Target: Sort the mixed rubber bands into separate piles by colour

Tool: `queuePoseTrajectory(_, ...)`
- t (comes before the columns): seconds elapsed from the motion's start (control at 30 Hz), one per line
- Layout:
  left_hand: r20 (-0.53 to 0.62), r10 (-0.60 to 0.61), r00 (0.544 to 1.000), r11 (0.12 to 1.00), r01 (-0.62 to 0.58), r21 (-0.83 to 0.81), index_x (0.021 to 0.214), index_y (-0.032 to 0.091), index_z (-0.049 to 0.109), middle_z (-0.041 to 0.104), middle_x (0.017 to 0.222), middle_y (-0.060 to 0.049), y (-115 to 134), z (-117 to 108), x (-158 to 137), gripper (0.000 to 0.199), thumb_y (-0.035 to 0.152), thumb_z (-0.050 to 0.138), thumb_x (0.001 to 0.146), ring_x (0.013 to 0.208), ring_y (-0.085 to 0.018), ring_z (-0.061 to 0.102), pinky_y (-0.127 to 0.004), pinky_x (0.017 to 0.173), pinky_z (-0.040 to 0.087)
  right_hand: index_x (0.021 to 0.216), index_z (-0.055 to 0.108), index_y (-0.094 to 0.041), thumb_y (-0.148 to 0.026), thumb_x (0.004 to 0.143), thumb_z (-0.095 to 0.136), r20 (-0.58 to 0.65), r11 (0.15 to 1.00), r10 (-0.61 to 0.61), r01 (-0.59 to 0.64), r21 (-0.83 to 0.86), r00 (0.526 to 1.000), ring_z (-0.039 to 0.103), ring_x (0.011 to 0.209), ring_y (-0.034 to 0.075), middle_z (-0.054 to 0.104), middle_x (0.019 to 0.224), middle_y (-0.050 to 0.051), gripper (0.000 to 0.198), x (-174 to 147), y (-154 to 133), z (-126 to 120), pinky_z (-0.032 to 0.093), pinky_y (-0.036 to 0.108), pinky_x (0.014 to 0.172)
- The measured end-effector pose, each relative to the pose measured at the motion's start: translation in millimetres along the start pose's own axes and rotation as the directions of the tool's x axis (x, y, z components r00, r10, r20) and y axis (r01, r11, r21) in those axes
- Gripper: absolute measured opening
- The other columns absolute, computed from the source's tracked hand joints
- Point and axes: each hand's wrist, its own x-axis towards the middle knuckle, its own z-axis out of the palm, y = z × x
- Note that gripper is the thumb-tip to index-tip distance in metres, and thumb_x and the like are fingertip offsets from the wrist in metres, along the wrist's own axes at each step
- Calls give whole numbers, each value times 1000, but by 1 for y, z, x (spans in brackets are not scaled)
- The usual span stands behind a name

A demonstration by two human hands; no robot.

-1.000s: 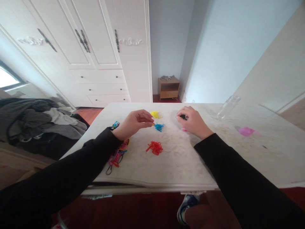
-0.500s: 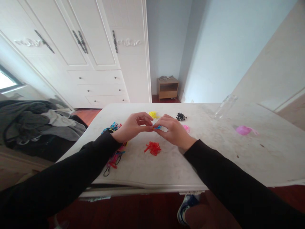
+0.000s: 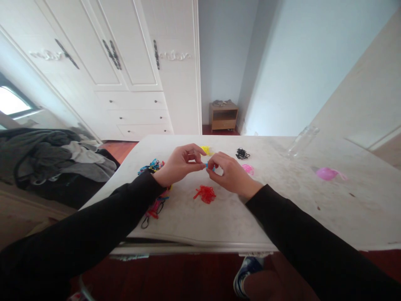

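Note:
My left hand (image 3: 183,163) and my right hand (image 3: 230,172) meet fingertip to fingertip above the middle of the table. Both are closed in a pinch on a small blue rubber band (image 3: 207,165), mostly hidden by the fingers. Just below them lies a pile of red rubber bands (image 3: 205,194). Yellow bands (image 3: 206,149) show behind the fingers, and pink bands (image 3: 247,169) lie beside my right hand. Farther back is a black pile (image 3: 242,154). A mixed-colour heap of bands (image 3: 152,165) spreads by my left wrist, partly covered by the sleeve.
The white table (image 3: 300,209) has its near edge close to my body. On its right side are a clear glass bottle or jar (image 3: 303,142), lying tilted, and a pink balloon-like thing (image 3: 326,173). Clothes (image 3: 62,159) are heaped at the left, before a white wardrobe (image 3: 131,62).
The view has shifted slightly, so everything sits a little farther right. My fingers have changed position slightly around the blue band; both hands stay together over the same spot.

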Motion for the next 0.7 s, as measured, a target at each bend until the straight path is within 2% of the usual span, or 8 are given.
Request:
queuePoseTrajectory(0.1, 16, -9, 1000, 1000, 10, -25, 93, 15, 66, 61, 73, 4, 0, 2, -1, 27, 16, 83, 72, 70, -11, 64, -27, 72, 55, 79, 54, -20, -8, 81, 59, -15, 999, 28, -28, 45, 999, 54, 73, 15, 59, 78, 1, 13, 0, -1, 1, 42, 29, 70)
queuePoseTrajectory(0.3, 15, -18, 1000, 999, 19, -28, 92, 16, 66, 59, 73, 4, -2, 2, -1, 25, 16, 82, 73, 69, -10, 62, -26, 69, 52, 75, 56, -20, -9, 81, 62, -32, 985, 95, -90, 145, 995, 54, 62, 11, 58, 69, -3, 13, -1, -3, -1, 42, 24, 62)
queuePoseTrajectory(0.6, 6, -12, 1000, 995, 12, -95, 88, 15, 69, 70, 83, -2, -4, 0, 1, 19, 21, 82, 76, 81, -13, 66, -29, 78, 54, 85, 62, -19, -13, 85, 65, -79, 985, 88, -75, 155, 993, 56, 63, 10, 62, 73, -2, 7, -2, -2, -1, 45, 24, 64)
queuePoseTrajectory(0.7, 69, -47, 997, 996, 51, -68, 90, 15, 71, 73, 87, -4, -3, -1, 0, 18, 22, 81, 77, 84, -15, 68, -30, 82, 54, 87, 64, -19, -14, 87, 65, -91, 985, 87, -72, 155, 992, 58, 64, 11, 64, 74, -1, 5, -2, -2, -2, 46, 24, 65)
